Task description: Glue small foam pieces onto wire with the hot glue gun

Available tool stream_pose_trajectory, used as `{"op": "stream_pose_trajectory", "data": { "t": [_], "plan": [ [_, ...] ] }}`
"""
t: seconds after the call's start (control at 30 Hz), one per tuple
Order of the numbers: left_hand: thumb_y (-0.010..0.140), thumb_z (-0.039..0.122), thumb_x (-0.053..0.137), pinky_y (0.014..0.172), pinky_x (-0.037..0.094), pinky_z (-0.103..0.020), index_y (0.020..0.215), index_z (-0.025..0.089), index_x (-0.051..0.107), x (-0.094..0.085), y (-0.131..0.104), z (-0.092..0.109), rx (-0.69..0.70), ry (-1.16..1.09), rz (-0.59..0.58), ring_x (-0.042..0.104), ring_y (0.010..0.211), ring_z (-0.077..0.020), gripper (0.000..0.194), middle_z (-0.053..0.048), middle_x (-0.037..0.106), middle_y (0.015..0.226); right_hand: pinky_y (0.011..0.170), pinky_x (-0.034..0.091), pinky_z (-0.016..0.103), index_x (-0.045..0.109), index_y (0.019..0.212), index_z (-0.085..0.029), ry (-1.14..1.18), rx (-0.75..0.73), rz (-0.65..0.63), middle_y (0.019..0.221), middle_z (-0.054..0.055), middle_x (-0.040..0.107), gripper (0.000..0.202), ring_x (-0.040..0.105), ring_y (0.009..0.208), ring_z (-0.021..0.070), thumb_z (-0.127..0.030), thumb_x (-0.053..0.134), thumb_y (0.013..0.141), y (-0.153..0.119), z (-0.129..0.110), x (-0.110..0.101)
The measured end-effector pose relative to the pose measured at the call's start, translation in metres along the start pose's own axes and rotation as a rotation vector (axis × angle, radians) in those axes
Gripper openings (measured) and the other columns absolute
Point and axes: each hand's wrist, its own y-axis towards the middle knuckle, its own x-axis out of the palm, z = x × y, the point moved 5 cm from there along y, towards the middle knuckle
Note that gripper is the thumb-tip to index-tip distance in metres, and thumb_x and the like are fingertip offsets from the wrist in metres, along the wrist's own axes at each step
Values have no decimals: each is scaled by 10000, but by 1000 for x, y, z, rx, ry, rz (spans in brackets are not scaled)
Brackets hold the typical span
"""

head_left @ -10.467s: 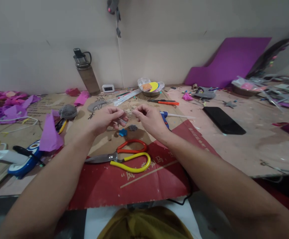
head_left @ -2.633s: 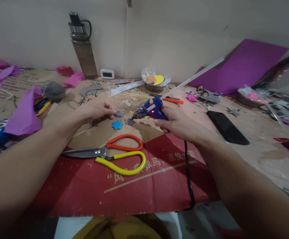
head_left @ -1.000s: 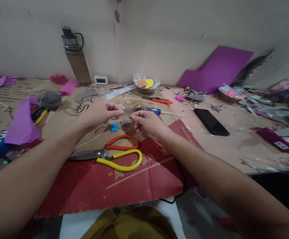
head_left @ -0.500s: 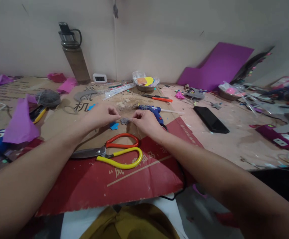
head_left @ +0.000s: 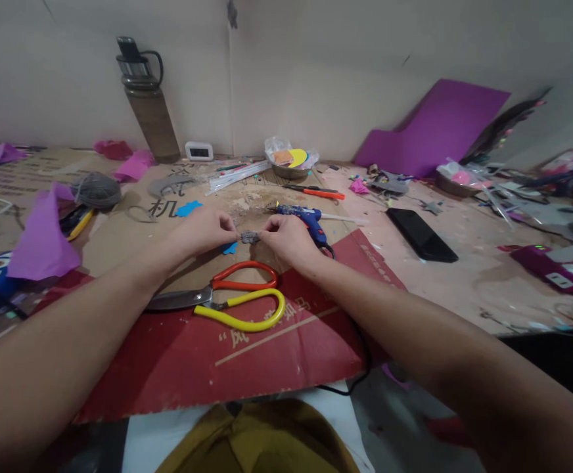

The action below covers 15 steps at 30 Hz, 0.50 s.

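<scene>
Between my two hands is a small grey piece (head_left: pixel 250 237) with a rough, yarn-like surface. My left hand (head_left: pixel 211 227) is closed in a pinch at its left edge, and my right hand (head_left: pixel 287 238) pinches its right edge. Just under the left fingertips, a small blue cutout (head_left: pixel 230 248) lies partly hidden on the cardboard. Another blue cutout (head_left: pixel 188 208) shows beyond my left wrist. Nearer to me lie large scissors (head_left: pixel 240 299) with one red and one yellow handle, blades pointing left. A blue glue gun (head_left: pixel 300 214) rests just behind my right hand.
Red-printed cardboard (head_left: pixel 286 355) covers the table's front. A phone (head_left: pixel 420 235) lies at right, a grey yarn ball (head_left: pixel 97 190) at left. Against the wall stand a bottle (head_left: pixel 153 125) and a purple sheet (head_left: pixel 429 131). A red-handled cutter (head_left: pixel 323 193) lies behind the glue gun.
Both hands stay pinched at the grey piece, which looks slightly tilted and flatter. More of the farther blue cutout shows, less of the nearer one. The whole view has shifted a little.
</scene>
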Motion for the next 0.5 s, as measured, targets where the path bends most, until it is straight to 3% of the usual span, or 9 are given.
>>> {"op": "stream_pose_trajectory", "data": {
  "t": [0.5],
  "plan": [
    [646,269,631,536,368,-257,614,184,683,1,1,1,9,35,15,544,556,-154,104,-27,647,573,602,379,242,671,694,-189,-17,47,8,709,10,663,89,556,669,133,-240,602,719,1,2,2]
  ]
}}
